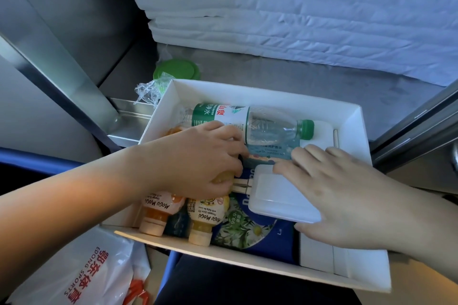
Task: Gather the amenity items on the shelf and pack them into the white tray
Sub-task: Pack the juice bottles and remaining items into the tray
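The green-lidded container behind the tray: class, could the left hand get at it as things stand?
Probably yes. The left hand is busy with a Mogu Mogu bottle, but nothing covers the green-lidded container beyond the white tray.

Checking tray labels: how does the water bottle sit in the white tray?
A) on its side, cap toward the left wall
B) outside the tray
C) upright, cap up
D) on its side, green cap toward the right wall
D: the water bottle lies flat along the white tray far wall, green cap pointing right.

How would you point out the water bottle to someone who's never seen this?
Find the white tray on the metal shelf. Along its far wall lies the water bottle on its side, cap pointing right. It alone is clear with a green label; the two juice bottles nearer are orange and yellow.
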The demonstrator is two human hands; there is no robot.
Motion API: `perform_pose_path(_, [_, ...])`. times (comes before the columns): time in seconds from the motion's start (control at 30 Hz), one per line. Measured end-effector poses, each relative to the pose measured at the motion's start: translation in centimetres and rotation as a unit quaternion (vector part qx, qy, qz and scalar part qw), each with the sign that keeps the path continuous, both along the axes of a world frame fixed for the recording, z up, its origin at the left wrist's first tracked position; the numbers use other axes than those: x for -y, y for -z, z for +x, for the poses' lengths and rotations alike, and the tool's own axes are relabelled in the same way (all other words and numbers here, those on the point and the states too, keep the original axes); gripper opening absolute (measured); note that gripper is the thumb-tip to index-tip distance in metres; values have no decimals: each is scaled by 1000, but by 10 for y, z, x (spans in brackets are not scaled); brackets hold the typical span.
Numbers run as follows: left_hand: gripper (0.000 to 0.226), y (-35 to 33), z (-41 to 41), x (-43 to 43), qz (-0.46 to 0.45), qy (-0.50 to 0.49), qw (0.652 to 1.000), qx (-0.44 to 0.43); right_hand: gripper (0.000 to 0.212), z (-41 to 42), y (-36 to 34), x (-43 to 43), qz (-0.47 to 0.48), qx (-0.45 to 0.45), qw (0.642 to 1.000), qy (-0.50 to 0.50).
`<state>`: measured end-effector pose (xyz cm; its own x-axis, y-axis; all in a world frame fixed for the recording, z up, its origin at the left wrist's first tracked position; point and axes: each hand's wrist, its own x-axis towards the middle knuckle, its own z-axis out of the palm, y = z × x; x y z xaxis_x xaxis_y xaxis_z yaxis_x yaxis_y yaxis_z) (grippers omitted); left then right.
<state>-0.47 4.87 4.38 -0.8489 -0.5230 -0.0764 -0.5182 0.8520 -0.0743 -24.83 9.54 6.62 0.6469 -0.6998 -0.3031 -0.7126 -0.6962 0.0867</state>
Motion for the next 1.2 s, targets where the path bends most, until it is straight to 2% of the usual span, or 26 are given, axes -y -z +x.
perform_pose_path(0.17, [45, -7, 4, 9, 3, 42, 999, 12, 63, -4, -2, -2, -26, 7, 1000, -6])
perform_pose_path(0.33, [83, -3, 13, 6, 27, 24, 998, 47, 59, -7, 4, -4, -48, 43, 998, -13])
perform_pose_path(0.4, [92, -1, 14, 4, 23, 25, 998, 59, 58, -5, 6, -4, -46, 40, 998, -17])
perform_pose_path(0.53, [88, -3, 8, 5, -10, 51, 996, 73, 59, -4, 7, -4, -56, 42, 997, -21])
perform_pose_path(0.8, [85, -6, 4, 8, 11, 79, 990, 117, 68, 0, 11, -8, -62, 10, 998, -21])
perform_pose_path(0.97, [94, -5, -1, 15, 44, 85, 984, 151, 90, 7, 17, -8, -29, -33, 998, -40])
perform_pose_path(1.07, [104, -6, -3, 16, 27, 115, 977, 175, 94, 8, 26, -8, -13, -50, 997, -60])
perform_pose_path(1.2, [102, -8, -9, 14, 35, 108, 973, 203, 101, 14, 28, -1, -5, -56, 997, -62])
